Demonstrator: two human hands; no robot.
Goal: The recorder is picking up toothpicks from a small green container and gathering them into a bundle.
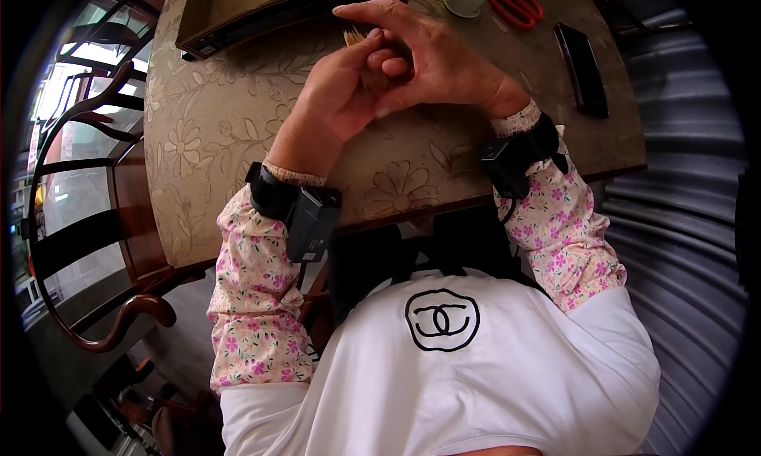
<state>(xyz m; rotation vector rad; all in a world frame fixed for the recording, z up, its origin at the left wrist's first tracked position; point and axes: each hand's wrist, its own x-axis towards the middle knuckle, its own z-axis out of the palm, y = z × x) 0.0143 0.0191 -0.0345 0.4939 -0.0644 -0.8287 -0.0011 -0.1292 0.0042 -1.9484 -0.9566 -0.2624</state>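
My left hand (345, 84) is closed around a bundle of thin wooden sticks that look like toothpicks (353, 38). Their pointed tips stick out above the thumb, and the rest is hidden in the fist. From the other side my right hand (446, 58) curves around the left fingers. Its forefinger stretches out above the bundle and its thumb lies by the left palm. Nothing shows between the right forefinger and thumb; its other fingers are partly hidden. Both hands are above a table with a flower-patterned cover (238, 153).
A shallow cardboard box (261, 35) lies at the far left of the table. At the back stand a small pale cup (465, 1) with thin sticks and red-handled scissors (516, 7). A phone (582, 70) lies near the right edge. A wooden chair (140, 218) stands at the left.
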